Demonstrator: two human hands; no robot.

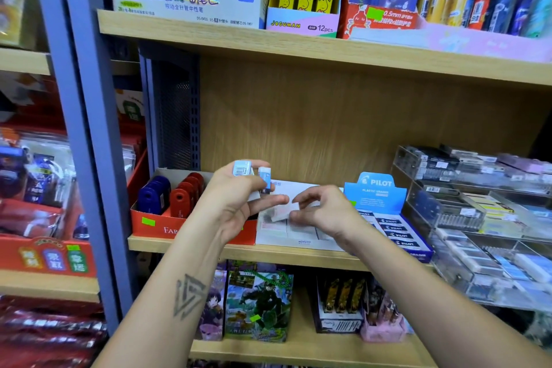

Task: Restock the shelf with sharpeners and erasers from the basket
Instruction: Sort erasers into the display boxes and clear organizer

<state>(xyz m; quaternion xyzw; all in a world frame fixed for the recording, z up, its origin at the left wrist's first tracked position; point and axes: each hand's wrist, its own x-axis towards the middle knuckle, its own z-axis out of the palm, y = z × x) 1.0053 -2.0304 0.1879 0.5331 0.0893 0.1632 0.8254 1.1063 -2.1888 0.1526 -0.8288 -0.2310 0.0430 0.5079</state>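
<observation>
both hands' fingers [270, 199] curled around small erasers [252, 172]

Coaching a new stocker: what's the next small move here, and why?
Probably lower the right hand and set its pinched eraser into the white Kokuyo box directly below; the left hand holds more small packs waiting.

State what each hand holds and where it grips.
The left hand clutches several small light-blue and white boxed erasers by their lower ends. The right hand pinches one pale flat eraser by its right edge.
</observation>
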